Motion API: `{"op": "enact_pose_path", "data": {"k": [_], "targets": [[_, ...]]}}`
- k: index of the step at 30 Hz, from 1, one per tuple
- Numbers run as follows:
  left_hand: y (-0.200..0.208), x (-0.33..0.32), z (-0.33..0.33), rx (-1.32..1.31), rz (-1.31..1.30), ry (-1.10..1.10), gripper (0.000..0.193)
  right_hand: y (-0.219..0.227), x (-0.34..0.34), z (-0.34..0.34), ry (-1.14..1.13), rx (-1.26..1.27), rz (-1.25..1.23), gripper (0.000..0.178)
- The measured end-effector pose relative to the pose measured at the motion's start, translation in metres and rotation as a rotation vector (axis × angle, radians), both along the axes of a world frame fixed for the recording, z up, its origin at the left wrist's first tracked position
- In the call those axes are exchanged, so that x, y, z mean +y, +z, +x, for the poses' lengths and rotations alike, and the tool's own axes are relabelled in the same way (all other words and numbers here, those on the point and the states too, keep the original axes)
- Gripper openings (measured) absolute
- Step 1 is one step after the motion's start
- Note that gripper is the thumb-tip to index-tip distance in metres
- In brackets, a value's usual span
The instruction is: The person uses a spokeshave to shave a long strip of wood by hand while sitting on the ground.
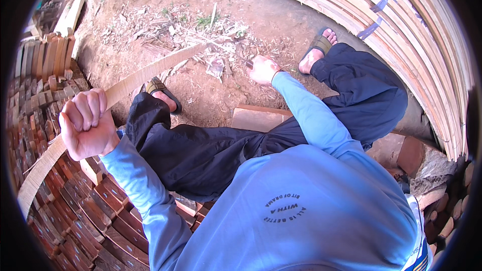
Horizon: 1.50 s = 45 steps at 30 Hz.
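Note:
My left hand (86,126) is closed in a fist round a long, thin wooden strip (158,68). The strip runs past my left knee, with one end over the stacked wood at lower left and the other out over the ground ahead. Farther forward, my right hand (262,70) is closed, held low between my feet. A short dark piece of something (249,63) pokes out of its left side; I cannot make out its kind. The strip's far end passes left of my right hand, apart from it.
Pale shavings (216,66) litter the dirt ground between my sandalled feet. Stacked wooden blocks (75,221) fill the left side. Long bundled wooden strips (401,25), tied with dark bands, curve along the right and far side. A wooden block (258,119) lies below my right forearm.

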<state>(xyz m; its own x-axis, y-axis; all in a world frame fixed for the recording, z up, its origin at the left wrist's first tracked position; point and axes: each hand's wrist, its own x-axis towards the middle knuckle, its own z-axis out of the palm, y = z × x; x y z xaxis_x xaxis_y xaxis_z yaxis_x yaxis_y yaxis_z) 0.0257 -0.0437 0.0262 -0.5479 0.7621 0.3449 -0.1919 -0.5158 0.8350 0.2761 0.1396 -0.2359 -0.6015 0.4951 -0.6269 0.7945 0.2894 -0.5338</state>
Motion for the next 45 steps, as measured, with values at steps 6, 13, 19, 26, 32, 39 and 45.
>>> {"op": "enact_pose_path", "data": {"k": [6, 13, 19, 26, 32, 39, 45], "targets": [[-0.004, 0.0, -0.003, 0.07, 0.03, -0.083, 0.043, -0.012, 0.001, -0.002, -0.004, -0.081, 0.008, 0.035], [-0.003, -0.003, -0.004, 0.057, 0.044, -0.07, 0.043, 0.011, -0.009, -0.01, 0.099, 0.072, 0.159, 0.033], [-0.005, -0.001, -0.005, 0.079, 0.024, -0.057, 0.043, -0.022, 0.016, -0.001, 0.018, -0.188, 0.045, 0.036], [-0.004, 0.002, 0.002, 0.126, 0.035, -0.077, 0.043, 0.002, 0.003, -0.003, 0.077, 0.021, -0.017, 0.039], [-0.005, 0.001, -0.003, 0.089, 0.02, -0.061, 0.043, -0.022, 0.005, -0.007, 0.033, -0.048, 0.029, 0.037], [0.0, -0.011, -0.005, 0.087, 0.034, -0.044, 0.043, 0.023, -0.015, -0.015, 0.017, 0.157, 0.142, 0.027], [-0.007, 0.001, -0.004, 0.123, 0.038, -0.073, 0.042, -0.03, 0.026, 0.002, 0.015, -0.157, -0.027, 0.035]]}}
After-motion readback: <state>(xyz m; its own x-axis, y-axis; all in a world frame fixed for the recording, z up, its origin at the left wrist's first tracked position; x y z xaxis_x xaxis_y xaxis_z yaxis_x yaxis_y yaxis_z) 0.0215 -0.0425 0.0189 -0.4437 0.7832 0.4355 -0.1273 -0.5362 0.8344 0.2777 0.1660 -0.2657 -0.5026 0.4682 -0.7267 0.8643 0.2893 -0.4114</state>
